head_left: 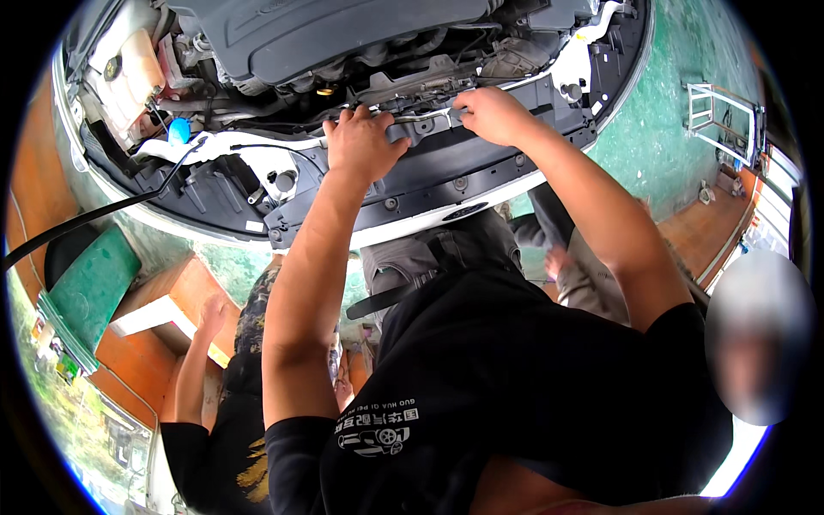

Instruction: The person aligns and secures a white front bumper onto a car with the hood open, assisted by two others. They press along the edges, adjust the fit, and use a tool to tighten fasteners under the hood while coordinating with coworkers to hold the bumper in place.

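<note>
At the front of the car (388,233), in the head view, a long dark panel (414,190) lay crosswise just behind the pale front edge, with round fasteners along it. It looked like moulded plastic: probably light for its length, stiff across its ribs yet likely to flex between them, and smooth enough to slip under oily fingers. Its thin rims and small clips could well crack if forced. The rear rim, close to a fastener, seemed the best place to take hold, with both hands set apart so that the span would not twist.

The panel lay beneath and in front of the hands, nearer the person's body than the fingertips, and passed under both wrists. The left hand (360,144) was arched over the rear rim, fingers bent and a little spread, its thumb beside a grey bracket (422,128). The right hand (495,118) came in from the other side, fingers curled, thumb and forefinger close together near the far end of that bracket. Whether either hand pinched anything, one could not tell, as the fingertips were partly hidden. The bracket showed between the hands.
</note>
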`<state>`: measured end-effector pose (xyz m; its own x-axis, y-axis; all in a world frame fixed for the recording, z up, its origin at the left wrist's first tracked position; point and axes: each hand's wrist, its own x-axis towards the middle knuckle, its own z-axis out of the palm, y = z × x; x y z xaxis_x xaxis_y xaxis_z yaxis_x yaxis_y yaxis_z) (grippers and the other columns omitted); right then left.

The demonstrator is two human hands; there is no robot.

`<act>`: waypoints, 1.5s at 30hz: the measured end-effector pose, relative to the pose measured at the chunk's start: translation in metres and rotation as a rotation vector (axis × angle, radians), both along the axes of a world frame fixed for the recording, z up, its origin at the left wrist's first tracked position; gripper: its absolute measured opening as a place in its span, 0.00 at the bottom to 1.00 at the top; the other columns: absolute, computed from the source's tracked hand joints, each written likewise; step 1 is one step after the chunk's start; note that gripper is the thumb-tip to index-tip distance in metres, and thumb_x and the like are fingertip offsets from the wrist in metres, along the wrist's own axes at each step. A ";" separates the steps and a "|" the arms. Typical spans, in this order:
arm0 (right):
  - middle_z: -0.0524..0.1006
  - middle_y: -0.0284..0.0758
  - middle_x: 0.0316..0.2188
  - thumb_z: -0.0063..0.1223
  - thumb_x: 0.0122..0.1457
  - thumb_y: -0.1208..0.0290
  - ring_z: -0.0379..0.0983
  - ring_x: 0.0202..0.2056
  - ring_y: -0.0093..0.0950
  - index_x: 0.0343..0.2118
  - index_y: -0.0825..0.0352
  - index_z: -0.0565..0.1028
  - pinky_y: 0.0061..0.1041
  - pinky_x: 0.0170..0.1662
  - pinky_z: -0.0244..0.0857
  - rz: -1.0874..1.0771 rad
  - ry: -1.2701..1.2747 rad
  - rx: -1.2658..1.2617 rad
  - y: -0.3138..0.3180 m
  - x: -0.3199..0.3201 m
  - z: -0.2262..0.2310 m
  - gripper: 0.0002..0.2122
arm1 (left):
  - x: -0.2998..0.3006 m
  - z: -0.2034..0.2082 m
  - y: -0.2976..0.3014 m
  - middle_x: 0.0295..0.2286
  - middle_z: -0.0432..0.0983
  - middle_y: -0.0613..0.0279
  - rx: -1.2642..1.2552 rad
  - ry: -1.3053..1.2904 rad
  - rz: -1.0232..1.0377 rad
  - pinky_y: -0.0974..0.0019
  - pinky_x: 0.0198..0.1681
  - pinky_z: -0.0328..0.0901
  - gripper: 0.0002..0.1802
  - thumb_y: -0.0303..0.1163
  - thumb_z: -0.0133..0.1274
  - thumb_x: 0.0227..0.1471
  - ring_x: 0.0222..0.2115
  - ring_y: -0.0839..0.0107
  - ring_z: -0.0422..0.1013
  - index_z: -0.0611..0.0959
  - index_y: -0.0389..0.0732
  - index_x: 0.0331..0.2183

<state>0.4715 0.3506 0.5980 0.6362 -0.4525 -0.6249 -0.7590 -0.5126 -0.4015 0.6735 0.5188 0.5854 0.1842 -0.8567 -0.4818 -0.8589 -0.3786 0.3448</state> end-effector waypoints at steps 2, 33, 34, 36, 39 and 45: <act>0.84 0.45 0.43 0.56 0.57 0.69 0.80 0.47 0.46 0.46 0.65 0.83 0.43 0.52 0.73 0.021 0.014 0.022 -0.005 0.005 0.000 0.15 | -0.002 -0.003 -0.005 0.46 0.77 0.58 0.007 0.003 -0.002 0.48 0.56 0.60 0.25 0.57 0.63 0.51 0.53 0.57 0.71 0.87 0.54 0.46; 0.84 0.47 0.37 0.59 0.57 0.70 0.81 0.41 0.45 0.45 0.67 0.83 0.40 0.47 0.74 0.127 0.027 0.023 -0.004 0.015 0.001 0.14 | -0.049 -0.034 0.001 0.45 0.74 0.56 -0.125 0.064 0.295 0.48 0.60 0.56 0.16 0.48 0.62 0.57 0.53 0.54 0.67 0.87 0.53 0.44; 0.84 0.47 0.36 0.59 0.57 0.70 0.81 0.41 0.45 0.45 0.68 0.83 0.40 0.46 0.74 0.138 0.026 0.028 -0.004 0.015 -0.001 0.14 | -0.049 -0.035 0.002 0.46 0.74 0.56 -0.123 0.065 0.296 0.48 0.60 0.56 0.16 0.48 0.62 0.57 0.54 0.54 0.67 0.87 0.53 0.44; 0.84 0.47 0.36 0.60 0.57 0.70 0.81 0.40 0.44 0.44 0.68 0.83 0.40 0.46 0.74 0.157 0.025 0.037 -0.007 0.016 -0.003 0.13 | -0.049 -0.034 0.002 0.46 0.74 0.56 -0.133 0.058 0.298 0.48 0.60 0.56 0.17 0.48 0.62 0.57 0.54 0.54 0.67 0.87 0.53 0.45; 0.83 0.48 0.35 0.59 0.56 0.71 0.81 0.40 0.46 0.42 0.68 0.83 0.41 0.45 0.73 0.153 0.038 0.049 -0.008 0.019 0.001 0.12 | -0.049 -0.034 0.002 0.46 0.74 0.56 -0.135 0.065 0.293 0.48 0.61 0.55 0.17 0.48 0.62 0.57 0.54 0.55 0.67 0.87 0.53 0.45; 0.83 0.50 0.33 0.57 0.51 0.75 0.81 0.39 0.48 0.37 0.69 0.84 0.43 0.45 0.74 0.169 0.012 0.040 -0.008 0.024 0.001 0.11 | -0.050 -0.044 0.007 0.43 0.75 0.57 -0.221 0.032 0.289 0.47 0.57 0.58 0.19 0.51 0.62 0.57 0.51 0.54 0.69 0.87 0.51 0.45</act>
